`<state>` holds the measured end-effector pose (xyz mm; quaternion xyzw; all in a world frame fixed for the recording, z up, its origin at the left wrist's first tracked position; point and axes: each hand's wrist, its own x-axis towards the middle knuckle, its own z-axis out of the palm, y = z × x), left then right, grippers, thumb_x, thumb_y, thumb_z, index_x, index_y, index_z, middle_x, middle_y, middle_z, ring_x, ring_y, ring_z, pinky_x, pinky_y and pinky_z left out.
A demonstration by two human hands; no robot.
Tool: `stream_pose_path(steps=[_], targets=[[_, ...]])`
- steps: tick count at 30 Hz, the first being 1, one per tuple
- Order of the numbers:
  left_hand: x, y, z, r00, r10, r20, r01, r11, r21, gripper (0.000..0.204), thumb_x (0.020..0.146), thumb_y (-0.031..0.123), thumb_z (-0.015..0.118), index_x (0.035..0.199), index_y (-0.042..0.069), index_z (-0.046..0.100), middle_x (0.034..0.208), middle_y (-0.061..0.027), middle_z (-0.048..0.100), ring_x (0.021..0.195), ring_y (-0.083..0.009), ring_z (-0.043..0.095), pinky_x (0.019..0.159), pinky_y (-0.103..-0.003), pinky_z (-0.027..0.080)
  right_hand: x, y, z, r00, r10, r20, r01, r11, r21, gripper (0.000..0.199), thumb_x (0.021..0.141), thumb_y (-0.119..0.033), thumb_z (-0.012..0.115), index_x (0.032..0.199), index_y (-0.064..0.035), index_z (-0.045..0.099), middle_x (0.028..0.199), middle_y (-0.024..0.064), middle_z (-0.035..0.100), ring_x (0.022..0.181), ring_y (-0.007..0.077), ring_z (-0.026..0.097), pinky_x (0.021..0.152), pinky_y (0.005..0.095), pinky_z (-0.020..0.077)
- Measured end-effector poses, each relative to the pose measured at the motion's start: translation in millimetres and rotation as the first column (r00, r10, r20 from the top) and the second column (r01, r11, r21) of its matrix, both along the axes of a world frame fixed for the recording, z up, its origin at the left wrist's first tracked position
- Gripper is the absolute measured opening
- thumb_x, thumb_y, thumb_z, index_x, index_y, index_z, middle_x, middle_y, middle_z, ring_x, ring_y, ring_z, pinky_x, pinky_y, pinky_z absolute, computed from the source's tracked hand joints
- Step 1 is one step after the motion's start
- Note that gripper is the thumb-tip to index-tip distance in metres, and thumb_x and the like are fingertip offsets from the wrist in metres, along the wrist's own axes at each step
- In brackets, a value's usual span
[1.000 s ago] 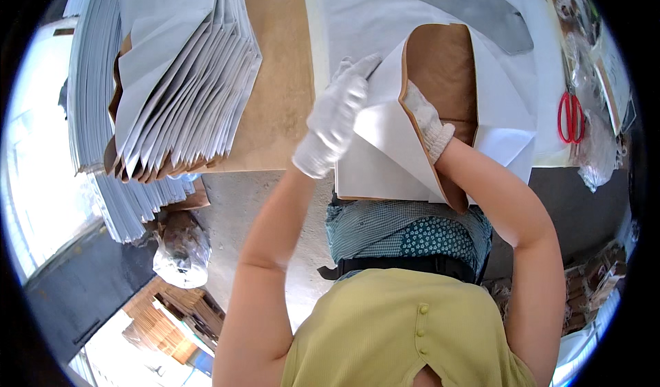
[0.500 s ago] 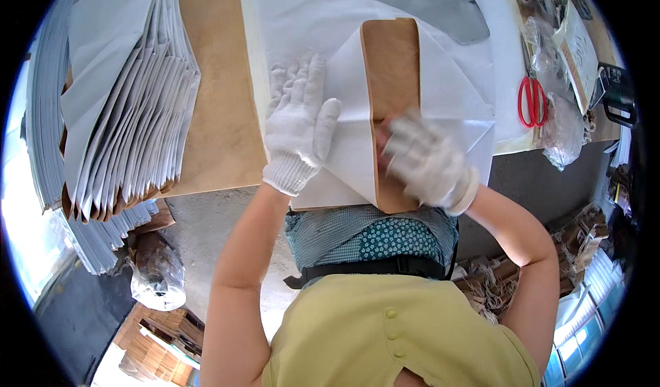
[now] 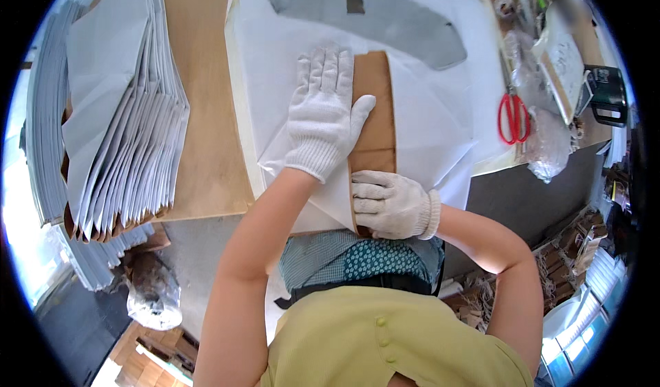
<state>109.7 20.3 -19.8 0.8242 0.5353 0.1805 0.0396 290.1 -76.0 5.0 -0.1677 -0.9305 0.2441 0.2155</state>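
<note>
My left hand (image 3: 323, 108), in a white knit glove, lies flat on the white folded paper (image 3: 430, 126), fingers spread along the left edge of a brown paper strip (image 3: 375, 129). The thumb reaches over the strip. Also gloved, my right hand (image 3: 390, 205) rests on the strip's near end with its fingers stretched out to the left. The paper has creased diagonal folds and lies at the table's front edge. Beyond it is a flat grey curved template (image 3: 371, 17) with a small dark square on it.
A fanned stack of folded white paper bags (image 3: 130, 126) with brown insides lies at the left on the brown tabletop (image 3: 203, 112). To the right are red-handled scissors (image 3: 513, 119), clear plastic bags (image 3: 548, 139) and a dark green mug (image 3: 606, 95).
My right hand has moved nearer to me and flattened on the strip's near end. My left hand has shifted right, onto the strip's edge. The view has shifted slightly.
</note>
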Motion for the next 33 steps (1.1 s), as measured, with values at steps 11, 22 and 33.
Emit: stream_pose_path(steps=[11, 22, 33], targets=[[-62.6, -74.3, 43.6, 0.995, -0.091, -0.038, 0.088, 0.992, -0.088, 0.081, 0.098, 0.051, 0.060, 0.157, -0.001, 0.040, 0.167, -0.0192, 0.036, 0.156, -0.0351, 0.033, 0.130, -0.049, 0.021, 64.1, 130.5, 43.7, 0.111, -0.930, 0.351, 0.985, 0.148, 0.083, 0.089, 0.074, -0.044, 0.087, 0.149, -0.0089, 0.054, 0.154, 0.0193, 0.046, 0.145, 0.0375, 0.039, 0.122, 0.0460, 0.0279], [-103.7, -114.7, 32.1, 0.996, -0.033, -0.086, 0.022, 0.992, -0.126, 0.082, 0.099, 0.050, 0.058, 0.159, -0.001, 0.036, 0.166, -0.0231, 0.036, 0.155, -0.0403, 0.033, 0.129, -0.052, 0.024, 129.5, 109.2, 50.3, 0.206, -0.946, 0.248, 0.968, 0.160, -0.192, 0.053, 0.083, -0.031, 0.082, 0.125, -0.0028, 0.066, 0.122, 0.0195, 0.069, 0.093, 0.0365, 0.070, 0.088, 0.0459, 0.0539], [-106.1, -122.4, 35.9, 1.000, -0.028, -0.002, 0.027, 0.990, -0.135, 0.076, 0.100, 0.044, 0.058, 0.158, 0.000, 0.038, 0.161, -0.0253, 0.043, 0.152, -0.0434, 0.036, 0.127, -0.053, 0.027, 79.8, 138.6, 64.3, 0.171, -0.867, 0.467, 0.985, 0.141, -0.097, 0.073, 0.082, -0.042, 0.082, 0.139, -0.0007, 0.062, 0.128, 0.0229, 0.069, 0.118, 0.0376, 0.067, 0.104, 0.0435, 0.0509]])
